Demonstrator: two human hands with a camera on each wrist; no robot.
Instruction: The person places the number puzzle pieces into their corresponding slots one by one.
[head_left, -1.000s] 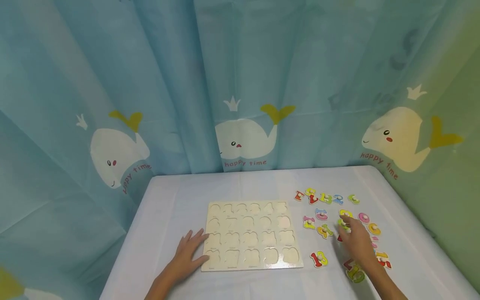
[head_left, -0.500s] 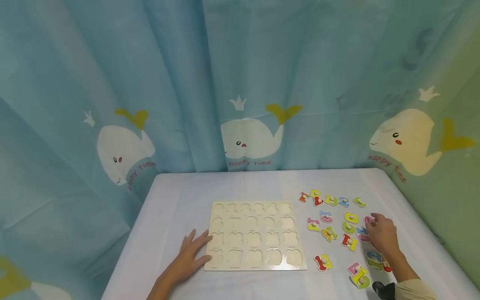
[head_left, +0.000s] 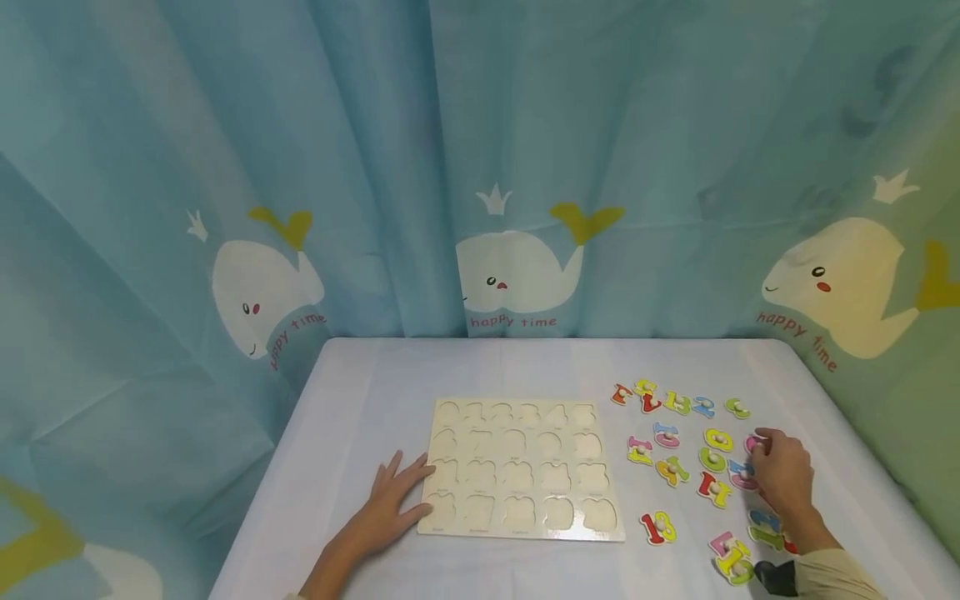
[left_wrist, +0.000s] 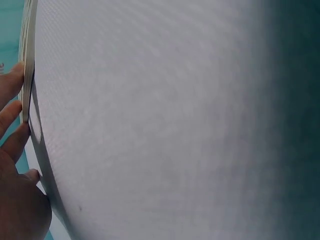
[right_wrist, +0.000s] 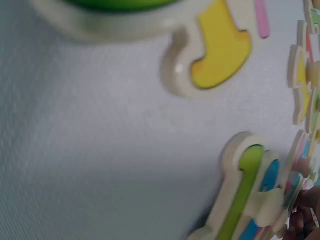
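On the white bench: a pale puzzle board (head_left: 520, 469) lay flat, with four rows of shaped recesses; loose number pieces were scattered to its right.
Left hand: the left hand (head_left: 386, 508) rested at the board's left edge, its fingers spread and extended; the left wrist view showed fingertips (left_wrist: 19, 70) touching the side of the board.
Right hand: the right hand (head_left: 786, 471) had its fingers bent over the pink piece (head_left: 752, 443), its grip closed on that piece between thumb and forefinger.
Pink piece: it was at the right side of the scatter, well apart from the board, just above a blue-and-pink piece (head_left: 742, 475).
Near the right hand: a yellow piece (head_left: 718, 440), a green piece (head_left: 712, 459) and a red-and-yellow piece (head_left: 715, 489) lay to its left; a green-and-blue piece (right_wrist: 247, 195), fitted with a wooden knob, lay nearer the wrist.
Closest to the board: a red-and-yellow 13 (head_left: 657, 527) lay just beyond its lower right corner.
Far row: a blue 2 (head_left: 703, 406) lay between a yellow-green 13 (head_left: 677, 403) and a green curved piece (head_left: 737, 407).
Backdrop: a blue curtain (head_left: 375, 167) printed with white whales hung behind the bench.
Right forearm: a beige sleeve (head_left: 832, 575) covered it, a black object (head_left: 776, 577) beside the cuff.
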